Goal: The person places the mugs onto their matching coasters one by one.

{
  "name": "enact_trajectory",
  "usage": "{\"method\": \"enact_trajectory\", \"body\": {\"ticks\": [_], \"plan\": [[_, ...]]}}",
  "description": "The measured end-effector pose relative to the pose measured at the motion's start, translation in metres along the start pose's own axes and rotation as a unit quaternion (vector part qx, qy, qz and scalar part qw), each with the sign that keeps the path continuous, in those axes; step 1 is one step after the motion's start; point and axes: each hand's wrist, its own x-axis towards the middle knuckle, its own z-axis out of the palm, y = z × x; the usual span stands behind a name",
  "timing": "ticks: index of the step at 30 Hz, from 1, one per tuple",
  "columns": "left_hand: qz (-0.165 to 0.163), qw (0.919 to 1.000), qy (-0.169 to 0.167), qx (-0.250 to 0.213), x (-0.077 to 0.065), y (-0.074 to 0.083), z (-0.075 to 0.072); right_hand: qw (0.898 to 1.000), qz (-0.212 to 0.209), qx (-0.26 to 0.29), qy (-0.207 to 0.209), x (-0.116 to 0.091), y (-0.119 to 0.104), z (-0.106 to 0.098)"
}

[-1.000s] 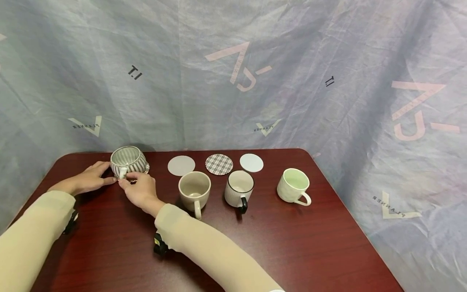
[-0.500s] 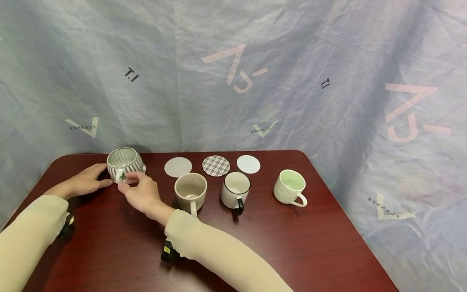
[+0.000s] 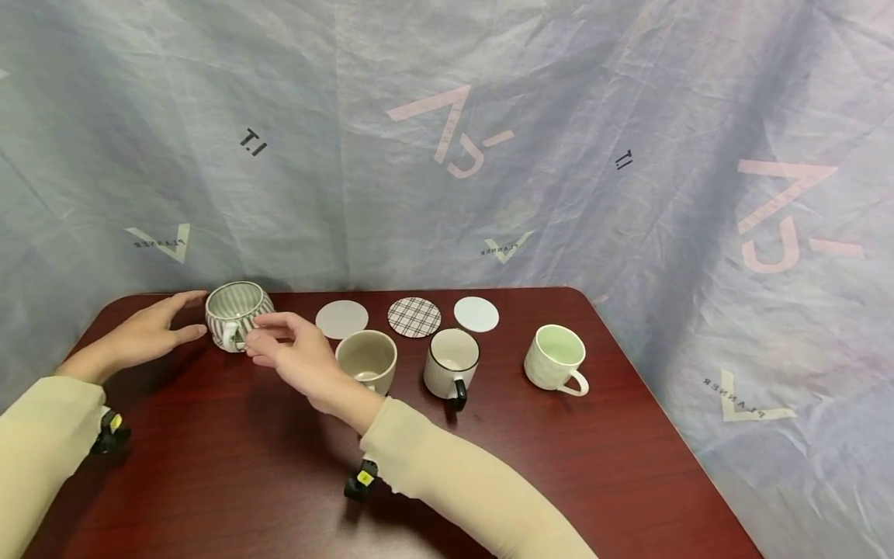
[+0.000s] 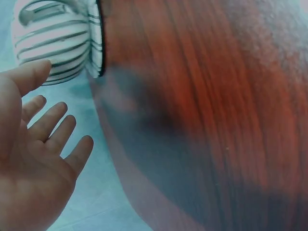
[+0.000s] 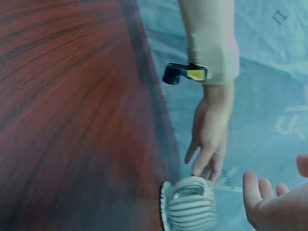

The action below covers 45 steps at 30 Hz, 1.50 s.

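A round mug with grey and white stripes (image 3: 247,317) stands upright at the back left of the table, its handle facing the person. Under it the left wrist view shows a lined coaster (image 4: 96,38). My left hand (image 3: 147,335) is at the mug's left side, fingers spread and straight, gripping nothing. On the other side, my right hand (image 3: 303,359) has its fingers loosely bent beside the handle, overlapping the mug's right edge in the head view. In the right wrist view the right hand's fingers (image 5: 266,190) are apart from the mug (image 5: 192,209).
A beige mug (image 3: 366,361), a white mug with a black handle (image 3: 450,369) and a pale green mug (image 3: 552,361) stand to the right. Behind them lie a grey coaster (image 3: 341,319), a plaid coaster (image 3: 414,317) and a white coaster (image 3: 476,314). A curtain (image 3: 559,155) hangs behind the table.
My right hand has let go of the striped mug's handle and drawn back to the right. My left hand has moved slightly left, off the mug's side. The mug stays in place.
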Motion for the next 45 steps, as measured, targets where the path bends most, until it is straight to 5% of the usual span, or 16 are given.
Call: {"method": "enact_trajectory", "body": {"ticks": [13,21,45], "plan": [[0.026,0.9991,0.033,0.007,-0.009,0.028,-0.019,0.998,-0.022,0.023,-0.056,-0.026,-0.043,-0.046],[0.042,0.9973,0.058,0.011,-0.012,0.057,-0.024,0.997,-0.041,-0.028,-0.057,-0.038,-0.051,-0.075],[0.113,0.9895,0.089,-0.013,0.002,0.125,0.001,0.991,-0.083,-0.1,-0.027,-0.07,-0.055,-0.153]]}}
